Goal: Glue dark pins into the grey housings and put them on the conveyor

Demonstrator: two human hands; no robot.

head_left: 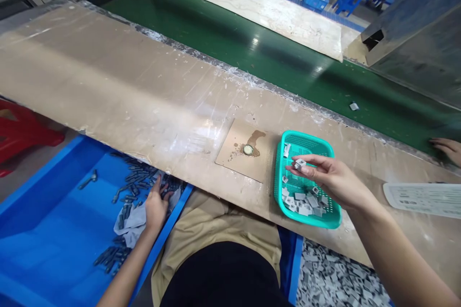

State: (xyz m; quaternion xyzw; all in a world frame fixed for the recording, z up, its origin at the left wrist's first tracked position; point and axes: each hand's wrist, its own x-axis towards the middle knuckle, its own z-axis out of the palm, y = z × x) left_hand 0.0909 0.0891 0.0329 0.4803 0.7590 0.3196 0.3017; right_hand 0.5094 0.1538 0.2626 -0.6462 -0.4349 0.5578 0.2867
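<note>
Between the thumb and fingers of my right hand (pixel 329 177) is a small grey-white block (pixel 300 164) with a hole in it. It is held above a teal plastic basket (pixel 308 223) holding several similar grey-white pieces (pixel 304 205). My left hand (pixel 156 206) reaches down into a blue bin (pixel 54 235), thumb and finger apart, among dark metal fittings (pixel 139 175). A crumpled whitish sheet (pixel 135 223) lies beside that hand. Its fingertips are partly lost against the dark parts, and I see nothing held there.
On the brown worktable, a cardboard square (pixel 237 168) carries a round pale cap (pixel 248 149) and a wet brown stain. Behind runs a green conveyor belt (pixel 223 33) with one small piece (pixel 354 106). Another person's hand (pixel 448 148) is at right, near a white plastic tray (pixel 425 199). Grey pieces (pixel 334 273) fill a lower bin.
</note>
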